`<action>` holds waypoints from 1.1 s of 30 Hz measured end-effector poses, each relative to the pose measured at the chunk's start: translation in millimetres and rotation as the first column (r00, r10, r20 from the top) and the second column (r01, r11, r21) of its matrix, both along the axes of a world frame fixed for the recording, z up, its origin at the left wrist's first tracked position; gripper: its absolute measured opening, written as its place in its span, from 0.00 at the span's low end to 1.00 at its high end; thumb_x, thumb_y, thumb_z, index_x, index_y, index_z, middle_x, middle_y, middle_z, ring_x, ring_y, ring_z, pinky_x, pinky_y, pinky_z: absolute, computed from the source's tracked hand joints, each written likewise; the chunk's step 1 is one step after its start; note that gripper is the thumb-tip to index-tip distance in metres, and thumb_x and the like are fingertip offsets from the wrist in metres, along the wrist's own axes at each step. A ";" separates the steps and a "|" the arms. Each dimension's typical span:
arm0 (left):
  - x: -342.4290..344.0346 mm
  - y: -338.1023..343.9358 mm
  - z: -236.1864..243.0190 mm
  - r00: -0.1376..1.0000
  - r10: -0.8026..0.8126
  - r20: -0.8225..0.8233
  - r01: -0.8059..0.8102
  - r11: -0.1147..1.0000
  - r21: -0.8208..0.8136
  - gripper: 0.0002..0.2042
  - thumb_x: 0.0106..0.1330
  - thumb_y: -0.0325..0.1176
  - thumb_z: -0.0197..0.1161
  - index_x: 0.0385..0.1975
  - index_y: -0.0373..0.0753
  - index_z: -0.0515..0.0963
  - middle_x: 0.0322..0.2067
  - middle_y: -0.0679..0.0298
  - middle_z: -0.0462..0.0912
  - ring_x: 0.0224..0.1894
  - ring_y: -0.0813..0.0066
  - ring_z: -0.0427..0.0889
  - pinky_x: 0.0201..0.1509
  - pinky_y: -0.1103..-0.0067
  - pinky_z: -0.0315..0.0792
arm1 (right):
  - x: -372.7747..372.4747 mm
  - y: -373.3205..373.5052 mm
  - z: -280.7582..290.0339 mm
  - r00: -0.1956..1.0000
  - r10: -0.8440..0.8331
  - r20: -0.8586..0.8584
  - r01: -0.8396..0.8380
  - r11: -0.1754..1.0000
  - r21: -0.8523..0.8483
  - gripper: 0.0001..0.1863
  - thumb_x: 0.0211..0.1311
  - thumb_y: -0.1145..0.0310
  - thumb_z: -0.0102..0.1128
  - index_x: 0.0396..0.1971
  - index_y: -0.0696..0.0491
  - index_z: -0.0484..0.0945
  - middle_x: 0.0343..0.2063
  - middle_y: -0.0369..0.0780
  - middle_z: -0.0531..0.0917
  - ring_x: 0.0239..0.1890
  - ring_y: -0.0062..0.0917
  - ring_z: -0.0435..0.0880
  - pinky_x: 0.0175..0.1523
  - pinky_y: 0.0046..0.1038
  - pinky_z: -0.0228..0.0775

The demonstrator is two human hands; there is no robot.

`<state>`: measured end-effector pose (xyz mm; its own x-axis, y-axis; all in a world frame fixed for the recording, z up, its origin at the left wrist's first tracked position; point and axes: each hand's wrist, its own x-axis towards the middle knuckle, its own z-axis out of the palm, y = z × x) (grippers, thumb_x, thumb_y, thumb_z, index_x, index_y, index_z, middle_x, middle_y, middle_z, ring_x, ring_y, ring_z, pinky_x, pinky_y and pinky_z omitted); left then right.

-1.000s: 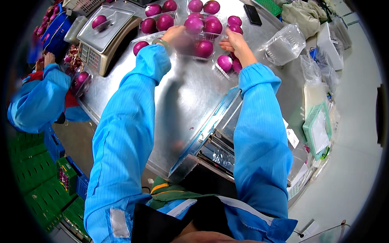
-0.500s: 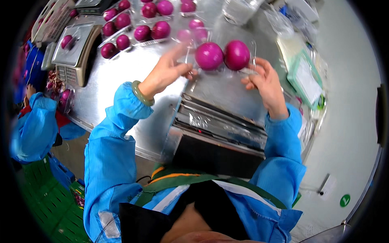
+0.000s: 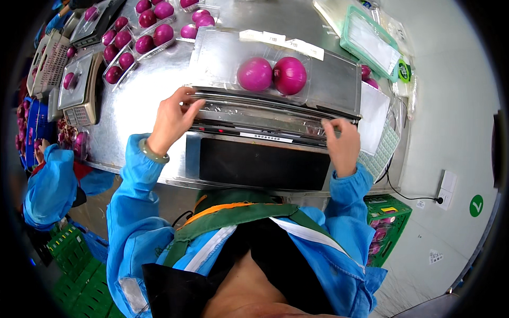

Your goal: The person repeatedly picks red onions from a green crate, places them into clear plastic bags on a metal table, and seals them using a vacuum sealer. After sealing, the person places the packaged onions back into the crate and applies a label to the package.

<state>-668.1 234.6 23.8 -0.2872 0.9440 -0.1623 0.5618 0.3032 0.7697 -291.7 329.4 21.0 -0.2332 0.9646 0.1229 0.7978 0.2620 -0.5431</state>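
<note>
Two purple-red onions [image 3: 289,76] sit side by side in a clear plastic tray [image 3: 303,57] on the metal top [image 3: 334,79] of a wrapping machine. In front of them, clear plastic film [image 3: 254,115] stretches across the machine's rollers. At the film's left end my left hand [image 3: 172,119] is open, thumb and forefinger curved and a little apart. My right hand [image 3: 343,146] is at the right end, its thumb and forefinger pinched on the film's edge. A black panel [image 3: 262,164] lies nearest my body.
Packed onions in trays [image 3: 154,40] stand at the far left, near weighing scales [image 3: 82,87] and a white basket [image 3: 49,63]. A co-worker's blue sleeve [image 3: 50,183] is at the left edge. On the right are a green tray [image 3: 371,42], a white sheet [image 3: 375,114] and a green crate [image 3: 389,212].
The tray with two onions, held up between my hands earlier, now rests on the machine's top. Both hands have let go of it and come back toward me, to the film. The view has shifted.
</note>
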 end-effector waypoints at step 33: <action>-10.8 10.4 88.6 0.035 -0.397 0.917 0.144 0.910 0.388 0.04 0.65 0.28 0.58 0.30 0.36 0.75 0.17 0.73 0.70 0.18 0.85 0.69 0.23 0.84 0.66 | -30.6 48.9 87.9 -0.195 0.123 -0.973 -0.626 0.748 0.220 0.14 0.68 0.56 0.47 0.30 0.50 0.71 0.08 0.24 0.57 0.16 0.16 0.58 0.24 0.21 0.48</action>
<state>-678.9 245.0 112.4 0.2866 0.9539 0.0886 -0.6980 0.1446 0.7014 -322.3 378.3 108.9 -0.4654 0.7735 0.4302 -0.7296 -0.0602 -0.6812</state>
